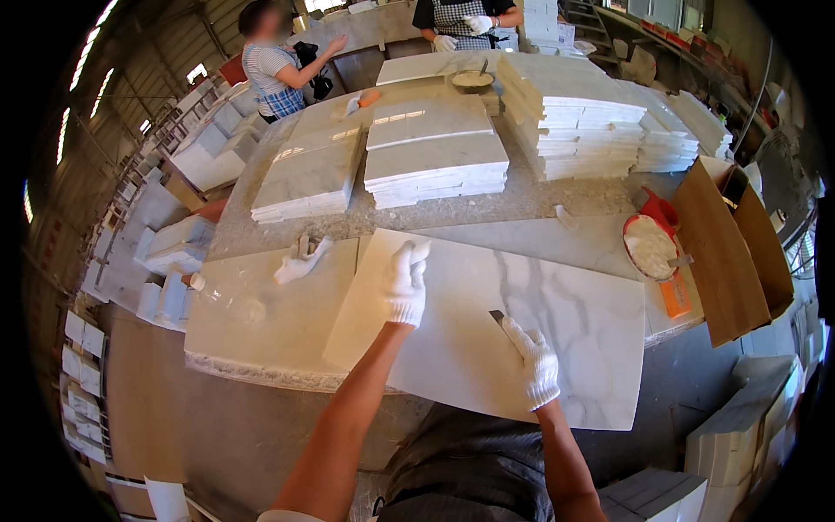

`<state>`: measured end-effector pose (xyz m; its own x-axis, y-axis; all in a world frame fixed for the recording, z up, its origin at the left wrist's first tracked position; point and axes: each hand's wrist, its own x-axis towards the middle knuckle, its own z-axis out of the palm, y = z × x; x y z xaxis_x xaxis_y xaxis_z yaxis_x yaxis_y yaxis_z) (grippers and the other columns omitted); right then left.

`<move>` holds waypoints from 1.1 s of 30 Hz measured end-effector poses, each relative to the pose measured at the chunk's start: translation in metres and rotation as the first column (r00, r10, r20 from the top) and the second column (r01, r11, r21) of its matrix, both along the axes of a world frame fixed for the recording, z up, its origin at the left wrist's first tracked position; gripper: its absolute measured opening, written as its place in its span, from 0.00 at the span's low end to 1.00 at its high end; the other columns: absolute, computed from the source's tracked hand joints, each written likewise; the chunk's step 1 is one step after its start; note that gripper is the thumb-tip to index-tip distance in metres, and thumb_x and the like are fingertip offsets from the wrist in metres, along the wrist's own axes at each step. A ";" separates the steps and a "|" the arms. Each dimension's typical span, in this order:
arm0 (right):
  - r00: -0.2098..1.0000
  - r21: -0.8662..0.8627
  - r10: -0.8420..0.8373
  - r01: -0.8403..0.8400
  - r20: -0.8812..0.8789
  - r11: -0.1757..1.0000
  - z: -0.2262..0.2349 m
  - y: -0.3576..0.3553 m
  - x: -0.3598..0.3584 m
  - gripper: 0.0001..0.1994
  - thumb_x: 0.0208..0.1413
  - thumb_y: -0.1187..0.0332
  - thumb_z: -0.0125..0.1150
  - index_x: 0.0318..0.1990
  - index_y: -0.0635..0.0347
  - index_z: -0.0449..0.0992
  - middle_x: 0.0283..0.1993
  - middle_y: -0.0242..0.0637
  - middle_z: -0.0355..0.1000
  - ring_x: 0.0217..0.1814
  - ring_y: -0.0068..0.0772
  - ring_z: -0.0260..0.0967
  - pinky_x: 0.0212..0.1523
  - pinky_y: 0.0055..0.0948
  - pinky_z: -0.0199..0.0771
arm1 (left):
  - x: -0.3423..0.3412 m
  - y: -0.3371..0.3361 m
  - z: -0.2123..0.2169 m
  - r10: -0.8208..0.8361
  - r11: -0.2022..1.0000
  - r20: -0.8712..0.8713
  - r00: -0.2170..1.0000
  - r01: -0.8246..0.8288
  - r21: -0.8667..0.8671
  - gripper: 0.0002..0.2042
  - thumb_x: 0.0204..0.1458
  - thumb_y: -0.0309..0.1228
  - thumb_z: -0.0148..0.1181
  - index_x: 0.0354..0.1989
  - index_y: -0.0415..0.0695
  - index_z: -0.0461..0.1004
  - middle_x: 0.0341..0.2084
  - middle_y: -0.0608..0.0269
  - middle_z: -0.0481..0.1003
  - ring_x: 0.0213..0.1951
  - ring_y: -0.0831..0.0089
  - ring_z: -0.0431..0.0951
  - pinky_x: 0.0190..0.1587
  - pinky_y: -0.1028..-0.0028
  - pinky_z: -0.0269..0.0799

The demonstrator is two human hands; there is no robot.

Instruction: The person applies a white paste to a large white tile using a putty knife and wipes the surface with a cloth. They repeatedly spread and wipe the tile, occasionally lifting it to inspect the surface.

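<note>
While slab (522,322) underlies both grips.

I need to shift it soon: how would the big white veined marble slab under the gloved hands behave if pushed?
The white veined marble slab looks stiff and probably heavy. Its glossy face may slide easily, and its overhanging near edge could tip or chip.

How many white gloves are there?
5: one on the person's left hand, one on the right hand, one lying loose on the table, and two on a far worker's hands. Others may be hidden.
</note>
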<state>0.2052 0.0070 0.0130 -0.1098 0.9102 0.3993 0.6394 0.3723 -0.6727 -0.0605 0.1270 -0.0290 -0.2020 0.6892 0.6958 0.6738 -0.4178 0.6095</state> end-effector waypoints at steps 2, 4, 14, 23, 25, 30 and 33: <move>1.000 -0.014 0.009 -0.009 -0.009 1.000 0.003 0.000 0.003 0.23 0.53 0.71 0.59 0.58 0.44 0.77 0.35 0.42 0.73 0.32 0.50 0.73 0.32 0.41 0.74 | 0.003 -0.009 0.006 0.119 0.991 0.047 0.992 -0.116 -0.061 0.19 0.55 0.18 0.58 0.56 0.42 0.68 0.49 0.57 0.77 0.43 0.67 0.78 0.45 0.69 0.75; 1.000 -0.065 0.009 -0.010 -0.009 0.998 0.009 -0.001 0.000 0.23 0.53 0.71 0.58 0.58 0.43 0.76 0.37 0.43 0.74 0.34 0.51 0.74 0.34 0.42 0.74 | 0.000 -0.021 0.002 0.216 0.975 0.092 0.972 -0.209 -0.077 0.17 0.58 0.21 0.58 0.55 0.41 0.68 0.47 0.58 0.76 0.43 0.69 0.77 0.46 0.69 0.74; 1.000 -0.030 0.026 -0.026 0.006 0.999 -0.007 0.002 0.008 0.25 0.53 0.71 0.58 0.61 0.41 0.74 0.38 0.46 0.74 0.33 0.53 0.73 0.33 0.43 0.74 | -0.023 -0.081 0.008 0.290 0.940 0.313 0.905 -0.208 -0.269 0.20 0.60 0.29 0.59 0.59 0.37 0.66 0.46 0.59 0.75 0.47 0.70 0.76 0.50 0.71 0.71; 0.998 -0.032 0.058 -0.058 0.023 0.998 -0.003 -0.037 0.010 0.24 0.52 0.69 0.64 0.59 0.43 0.75 0.34 0.41 0.73 0.29 0.48 0.73 0.30 0.39 0.74 | -0.036 -0.132 0.005 0.360 0.931 0.319 0.877 -0.314 -0.186 0.26 0.56 0.21 0.63 0.63 0.37 0.63 0.48 0.59 0.75 0.50 0.72 0.75 0.56 0.71 0.69; 0.996 -0.053 0.084 -0.083 0.016 0.995 -0.007 -0.046 0.012 0.24 0.50 0.69 0.67 0.58 0.46 0.77 0.33 0.40 0.73 0.29 0.46 0.73 0.29 0.38 0.74 | -0.027 -0.129 0.010 0.360 0.924 0.213 0.908 -0.316 -0.217 0.25 0.56 0.21 0.62 0.62 0.37 0.64 0.48 0.60 0.75 0.49 0.73 0.75 0.55 0.72 0.69; 0.975 -0.093 0.210 -0.203 0.069 0.975 0.007 -0.077 0.001 0.22 0.49 0.69 0.70 0.55 0.49 0.79 0.35 0.38 0.74 0.29 0.43 0.74 0.29 0.37 0.75 | -0.025 -0.128 0.017 0.332 0.937 0.249 0.910 -0.287 -0.200 0.21 0.56 0.22 0.63 0.58 0.36 0.67 0.47 0.61 0.75 0.47 0.75 0.74 0.54 0.74 0.69; 0.950 -0.077 0.293 -0.302 -0.106 0.950 0.014 -0.095 -0.011 0.23 0.48 0.69 0.70 0.55 0.50 0.79 0.36 0.38 0.74 0.28 0.42 0.74 0.29 0.37 0.76 | -0.029 -0.130 0.013 0.349 0.927 0.259 0.901 -0.291 -0.238 0.21 0.56 0.23 0.63 0.57 0.36 0.67 0.46 0.62 0.75 0.47 0.75 0.74 0.53 0.74 0.70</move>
<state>0.1939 -0.0882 0.0269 -0.3480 0.8748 0.3372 0.4424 0.4703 -0.7636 -0.0891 -0.0033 -0.0161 -0.6072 0.6650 0.4349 0.5310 -0.0675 0.8447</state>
